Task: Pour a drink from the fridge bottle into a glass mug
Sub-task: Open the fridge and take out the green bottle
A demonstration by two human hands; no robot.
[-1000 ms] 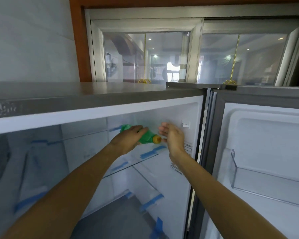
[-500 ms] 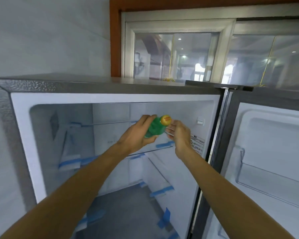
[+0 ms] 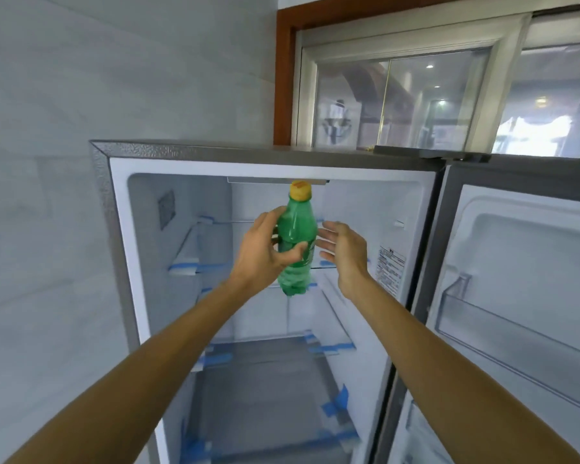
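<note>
- The green ribbed plastic bottle with a yellow screw cap (image 3: 296, 242) stood upright in the air, its long axis close to vertical, cap up and base down, in front of the open mouth of the grey-cased fridge with a white lining (image 3: 121, 229).
- The left hand (image 3: 265, 252) was wrapped round the bottle's middle from its left side, thumb across the front over the label and fingers behind; it alone carried the bottle.
- The right hand (image 3: 344, 251) was just to the right of the bottle, open, fingers spread and pointing towards it, holding nothing; whether the fingertips touched the plastic could not be told, though a narrow gap seemed to show.
- Both hands were at about the same height as the bottle's middle, so the bottle lay between them, and the cap rose clear above both.
- Behind the bottle were the fridge's glass shelves with strips of blue tape (image 3: 335, 401); the shelves looked bare.
- To the right of the fridge body its white-lined door (image 3: 523, 262) stood swung open.
- No glass mug was in view, so the pouring seemed not yet begun; the bottle would likely need carrying away from the fridge, and the free right hand was well placed for the cap.
</note>
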